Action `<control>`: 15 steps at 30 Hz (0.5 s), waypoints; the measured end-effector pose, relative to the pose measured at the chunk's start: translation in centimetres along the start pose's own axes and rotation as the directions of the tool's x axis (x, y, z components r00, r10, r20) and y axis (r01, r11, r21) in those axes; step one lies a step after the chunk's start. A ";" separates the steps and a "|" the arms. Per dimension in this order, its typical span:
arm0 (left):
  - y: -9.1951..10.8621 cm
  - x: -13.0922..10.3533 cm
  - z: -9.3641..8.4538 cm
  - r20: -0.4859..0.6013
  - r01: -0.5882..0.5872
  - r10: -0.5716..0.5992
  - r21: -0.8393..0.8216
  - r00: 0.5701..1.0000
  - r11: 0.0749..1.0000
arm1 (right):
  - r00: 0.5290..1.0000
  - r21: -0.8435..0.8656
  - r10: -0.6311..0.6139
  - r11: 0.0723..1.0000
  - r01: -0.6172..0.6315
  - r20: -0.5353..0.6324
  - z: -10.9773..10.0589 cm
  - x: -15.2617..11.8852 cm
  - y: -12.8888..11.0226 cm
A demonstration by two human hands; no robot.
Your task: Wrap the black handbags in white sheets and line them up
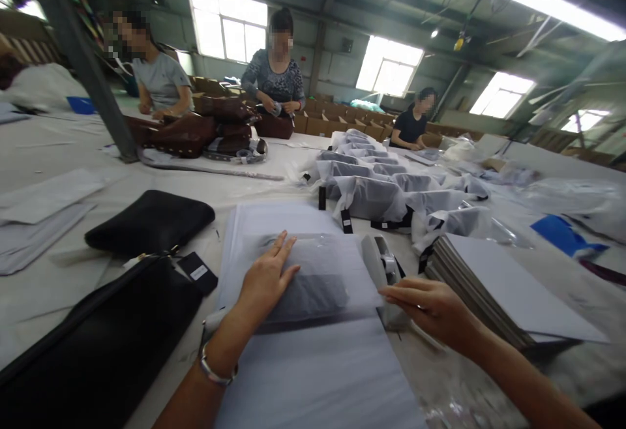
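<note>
One wrapped packet [317, 292] lies under the spread left hand [267, 279]; at three o'clock, the right hand [435, 308] presses fingertips together.

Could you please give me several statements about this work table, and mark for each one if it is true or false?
1. The left hand rests on translucent wrapping over a dark item. True.

2. A silver bracelet is worn on the right wrist. False: it is on the left wrist.

3. The tape dispenser stands to the left of the left hand. False: it stands to its right, near the fingertips of the right hand.

4. A black tag lies near one end of the larger black bag. True.

5. The stack of boards lies to the left of the tape dispenser. False: it lies to its right.
</note>
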State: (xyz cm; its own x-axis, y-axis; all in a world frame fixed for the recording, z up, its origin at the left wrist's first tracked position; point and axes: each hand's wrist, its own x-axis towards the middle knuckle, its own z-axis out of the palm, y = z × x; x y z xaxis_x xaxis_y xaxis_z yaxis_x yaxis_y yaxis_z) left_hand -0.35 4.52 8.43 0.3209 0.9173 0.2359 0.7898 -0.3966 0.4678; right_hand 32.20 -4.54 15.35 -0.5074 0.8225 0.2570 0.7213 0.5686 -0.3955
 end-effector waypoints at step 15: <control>-2.6 0.2 0.8 -0.149 0.115 -0.153 -0.237 0.977 0.965 | 0.834 -0.164 -0.203 0.931 0.327 0.513 7.0 25.2 -0.8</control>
State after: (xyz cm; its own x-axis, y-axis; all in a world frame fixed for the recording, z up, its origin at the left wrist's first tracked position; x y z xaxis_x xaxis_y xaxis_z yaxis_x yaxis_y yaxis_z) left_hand -1.92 5.77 6.59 0.1147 0.9513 0.2861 0.6750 -0.2859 0.6802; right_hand 15.54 15.62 15.99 -0.8112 0.5629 -0.1582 0.5828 0.8006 -0.1394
